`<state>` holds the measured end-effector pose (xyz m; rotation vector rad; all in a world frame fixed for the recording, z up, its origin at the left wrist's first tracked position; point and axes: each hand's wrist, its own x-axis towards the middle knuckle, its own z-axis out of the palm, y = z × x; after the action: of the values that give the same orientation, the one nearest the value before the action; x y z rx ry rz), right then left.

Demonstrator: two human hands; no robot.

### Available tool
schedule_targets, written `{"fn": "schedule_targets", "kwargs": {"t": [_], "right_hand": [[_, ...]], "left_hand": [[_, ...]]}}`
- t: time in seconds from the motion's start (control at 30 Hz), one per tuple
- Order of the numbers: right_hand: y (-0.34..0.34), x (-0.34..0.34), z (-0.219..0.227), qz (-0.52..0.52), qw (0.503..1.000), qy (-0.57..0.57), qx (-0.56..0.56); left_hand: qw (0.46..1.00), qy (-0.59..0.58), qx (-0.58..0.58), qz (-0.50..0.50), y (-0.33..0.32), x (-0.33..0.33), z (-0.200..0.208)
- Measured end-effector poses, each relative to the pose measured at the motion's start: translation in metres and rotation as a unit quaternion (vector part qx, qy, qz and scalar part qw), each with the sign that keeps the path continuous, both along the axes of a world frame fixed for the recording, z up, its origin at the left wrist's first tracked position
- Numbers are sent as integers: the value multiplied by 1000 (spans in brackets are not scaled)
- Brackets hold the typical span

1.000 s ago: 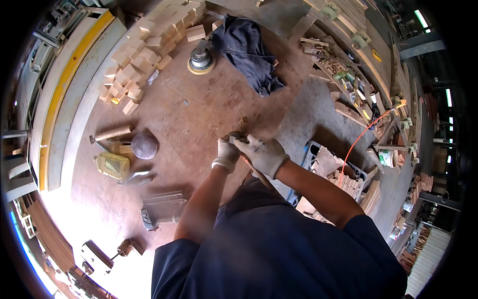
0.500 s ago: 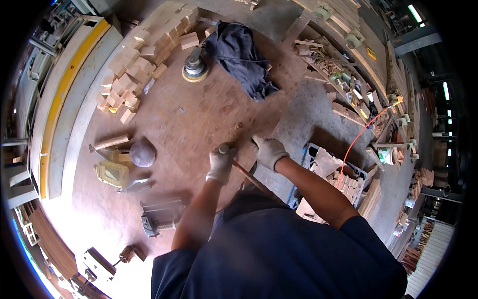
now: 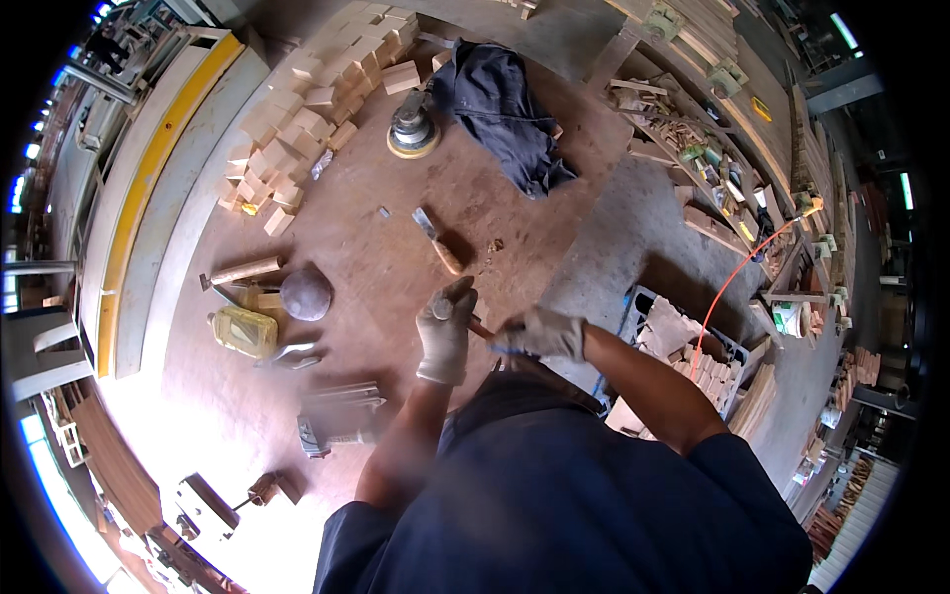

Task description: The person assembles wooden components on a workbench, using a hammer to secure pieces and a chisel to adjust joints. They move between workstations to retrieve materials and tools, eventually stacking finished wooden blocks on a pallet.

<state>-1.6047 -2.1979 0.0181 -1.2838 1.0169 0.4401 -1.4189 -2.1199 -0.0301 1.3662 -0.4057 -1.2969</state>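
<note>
My left hand [image 3: 443,335], in a pale work glove, is closed around one end of a reddish-brown wooden piece [image 3: 480,328]. That piece slants down toward my waist, its lower part hidden by my body and right hand. My right hand [image 3: 546,335], gloved too, is bent over the piece, with a thin blue thing [image 3: 513,349] showing below its fingers. What it grips is too blurred to make out. On the brown tabletop [image 3: 366,257] just beyond my left hand lies a flat-bladed chisel [image 3: 438,244] with a wooden handle. Beside it are small wood crumbs [image 3: 495,245].
Wooden blocks [image 3: 297,124] are heaped at the far left. A sander [image 3: 413,134] stands near a dark cloth [image 3: 500,109]. At left lie a hammer [image 3: 242,271], a round dark object [image 3: 306,295] and a yellowish container [image 3: 243,332]. A crate of wood pieces [image 3: 693,361] sits at right.
The chisel now lies in plain sight on the tabletop beyond my left hand. My right hand has drawn back toward my body, over the wooden piece. My left hand still grips it.
</note>
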Motion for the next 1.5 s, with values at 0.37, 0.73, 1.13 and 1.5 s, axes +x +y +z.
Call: {"fn": "schedule_targets", "kwargs": {"t": [0.37, 0.73, 1.13, 1.5], "right_hand": [[43, -31, 7, -163, 984, -41, -62], [50, -38, 8, -222, 972, -49, -54], [53, -29, 16, -223, 974, -4, -21], [38, -33, 51, -255, 966, -35, -19]], "left_hand": [[990, -74, -112, -33, -23, -33, 55], [981, -109, -161, -31, -22, -44, 43], [996, -7, -74, 51, -36, -50, 34], [950, -239, -182, -81, -36, -26, -16]]}}
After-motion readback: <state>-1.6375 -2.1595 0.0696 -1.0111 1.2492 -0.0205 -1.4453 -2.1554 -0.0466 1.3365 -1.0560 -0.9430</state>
